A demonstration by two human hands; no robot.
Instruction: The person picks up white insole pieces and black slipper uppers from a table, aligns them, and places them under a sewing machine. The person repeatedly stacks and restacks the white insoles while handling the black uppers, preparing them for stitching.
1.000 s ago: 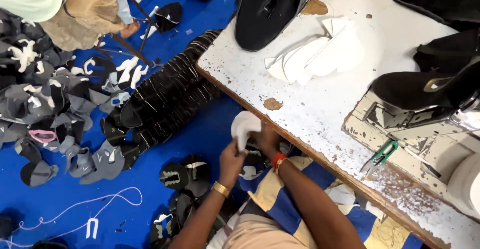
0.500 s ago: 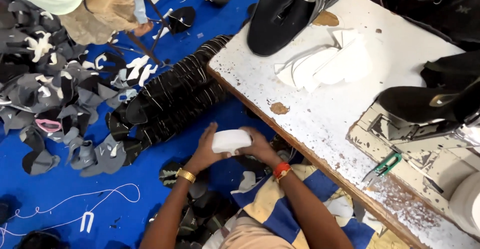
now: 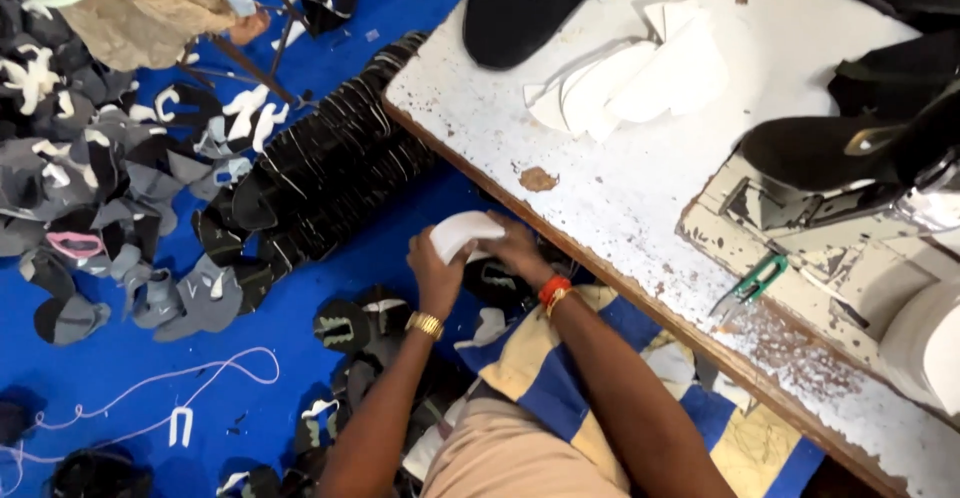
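Down below the table edge, the left hand point(image 3: 437, 276) and the right hand point(image 3: 517, 251) both held one small white curved piece of stiff cloth point(image 3: 465, 232). The left fingers were closed on its left end, with the thumb on top. The right fingers were curled around its right end and partly hidden under it. So the white piece sat between the two sets of fingers, touching both, just beside the worn edge of the big white wooden table point(image 3: 640, 188). A gold watch band point(image 3: 425, 325) was on the left wrist, and an orange and red bangle point(image 3: 552, 290) was on the right wrist. Under the fingers lay a few small black shoe pieces with white marks point(image 3: 345, 325) on the bright blue floor sheet point(image 3: 290, 378). Up and to the left of the fingers lay a long row of thin black flat pieces packed close together point(image 3: 330, 183). Farther left was a heap of grey and black cut pieces point(image 3: 100, 208). Above the right fingers, on the table top, sat a loose stack of white curved pieces point(image 3: 630, 78), and next to it a big black shoe upper point(image 3: 530, 8). To the right of the fingers, well apart, a small pair of green-handled snips point(image 3: 750, 283) lay near a grey sewing machine base point(image 3: 800, 218). A thin pale string point(image 3: 150, 403) looped over the floor, low and to the left of the fingers. A yellow and blue checked cloth point(image 3: 530, 378) covered the lap under the arms.
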